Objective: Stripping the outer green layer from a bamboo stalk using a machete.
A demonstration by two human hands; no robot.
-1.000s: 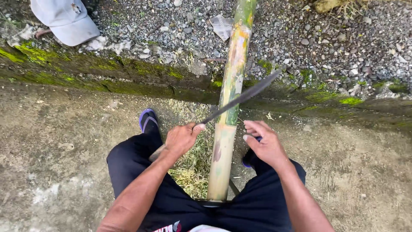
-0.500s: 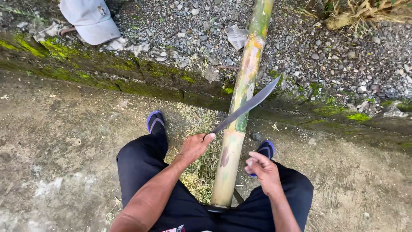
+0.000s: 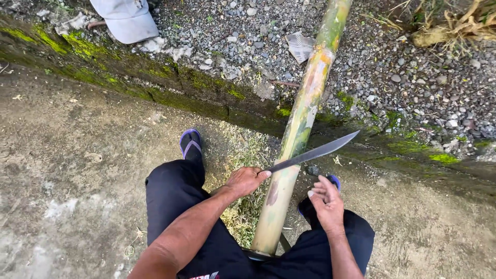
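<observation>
1. Bamboo pole [image 3: 302, 121], green and yellow with pale scraped patches, lies lengthwise between the person's legs. Its near end sits at the lap; the far end crosses the mossy curb [image 3: 155, 88] and runs out over the gravel [image 3: 413, 67].
2. Left hand [image 3: 247, 180] is closed in a fist around the handle of a machete [image 3: 315, 152]. The fingers are curled tight together on the grip, just left of the pole.
3. Machete blade is long, dark and slightly curved. It lies across the pole and points up and to the right, its tip over the curb. Whether the edge touches the bamboo cannot be told.
4. Right hand [image 3: 326, 202] is just right of the pole and holds nothing. Its fingers are loosely bent and slightly apart; contact with the pole cannot be told.
5. Person wears dark trousers and blue-strapped sandals; the left sandal [image 3: 190, 142] rests on the concrete slab [image 3: 67, 170], the right one is mostly hidden behind the right hand.
6. Pale shavings [image 3: 243, 212] lie on the slab under the pole.
7. Light grey cap [image 3: 126, 19] lies on the gravel at top left, well apart from the pole.
</observation>
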